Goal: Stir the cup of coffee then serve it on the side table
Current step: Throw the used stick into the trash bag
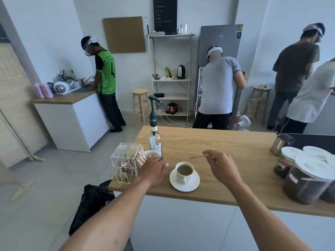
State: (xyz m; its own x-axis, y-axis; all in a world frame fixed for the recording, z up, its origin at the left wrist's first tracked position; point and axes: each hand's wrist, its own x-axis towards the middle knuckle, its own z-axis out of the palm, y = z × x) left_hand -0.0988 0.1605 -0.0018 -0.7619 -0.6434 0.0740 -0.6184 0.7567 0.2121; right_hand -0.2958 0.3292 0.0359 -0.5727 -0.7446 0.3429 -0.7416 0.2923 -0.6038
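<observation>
A white cup of coffee (184, 171) stands on a white saucer (192, 183) near the front edge of the wooden counter (226, 142). My right hand (223, 166) hovers just right of the cup and pinches a thin wooden stir stick (196, 157) that points left, above and behind the cup. My left hand (155, 169) rests flat on the counter left of the saucer, fingers spread, holding nothing, beside a small white bowl (151, 153).
A clear acrylic box of sachets and sticks (125, 162) and a pump syrup bottle (154, 136) stand left of the cup. Lidded jars (308, 180) and a steel pitcher (281, 144) crowd the right end. Several people work by the sink, fridge and right wall. Two wooden stools (139, 104) stand behind.
</observation>
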